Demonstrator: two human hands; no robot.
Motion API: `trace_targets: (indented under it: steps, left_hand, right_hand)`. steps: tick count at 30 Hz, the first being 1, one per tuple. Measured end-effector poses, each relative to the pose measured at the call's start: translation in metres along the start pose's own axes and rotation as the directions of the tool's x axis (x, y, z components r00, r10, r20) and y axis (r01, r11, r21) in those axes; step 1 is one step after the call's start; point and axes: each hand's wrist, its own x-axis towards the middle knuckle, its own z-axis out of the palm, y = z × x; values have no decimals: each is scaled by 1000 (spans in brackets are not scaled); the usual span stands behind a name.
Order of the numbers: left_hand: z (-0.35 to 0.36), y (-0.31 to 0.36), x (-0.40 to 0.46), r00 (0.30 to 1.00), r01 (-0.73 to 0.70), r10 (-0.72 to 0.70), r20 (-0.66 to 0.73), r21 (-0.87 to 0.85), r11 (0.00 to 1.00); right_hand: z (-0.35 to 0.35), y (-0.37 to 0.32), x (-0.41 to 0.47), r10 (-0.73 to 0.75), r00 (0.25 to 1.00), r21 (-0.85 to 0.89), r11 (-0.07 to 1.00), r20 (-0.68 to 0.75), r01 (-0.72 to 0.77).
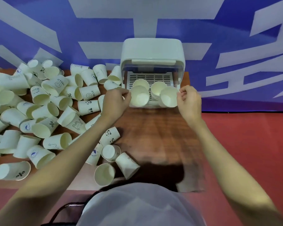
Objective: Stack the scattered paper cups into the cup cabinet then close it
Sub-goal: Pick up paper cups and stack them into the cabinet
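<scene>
At the open mouth of the cup cabinet (152,51), one paper cup (139,97) is pinched by its rim in the left hand (114,99), and a second cup (169,97) likewise in the right hand (189,100). Behind them, inside the cabinet, nested cups (157,88) appear to stand, though blur hides detail. Left of the cabinet many scattered cups (44,110) are left. Such cups are judged light and easily crushed, so a gentle rim grip is advised.

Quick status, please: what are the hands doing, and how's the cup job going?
Left hand pinches a cup, right hand another cup, at the open cabinet. Stacks started inside. Many loose cups remain. Nothing blocking.
</scene>
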Motion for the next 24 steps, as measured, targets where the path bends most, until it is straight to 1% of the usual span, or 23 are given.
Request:
trace_targets:
  steps: [2,5,11,18,21,24]
  left_hand:
    - [-6,2,21,997,22,-23,-68,-18,1000]
    - [-6,3,45,992,57,-60,-111,-29,998]
    - [15,-7,71,993,118,-115,-39,57,991]
    - [44,-22,83,984,169,-172,53,62,984]
    - [54,-25,85,976,206,-207,60,28,978]
    - [65,-32,87,963,254,-255,83,31,967]
  right_hand:
    - [4,-10,19,-13,999,36,999,-51,14]
    - [13,-19,38,-8,997,25,1000,-82,11]
    - [35,-17,55,57,998,5,998,-18,-56]
    - [57,-5,59,161,984,-44,986,69,-158]
    - [67,-1,58,175,978,-102,981,114,-164]
    - [72,2,58,181,976,-146,976,119,-163]
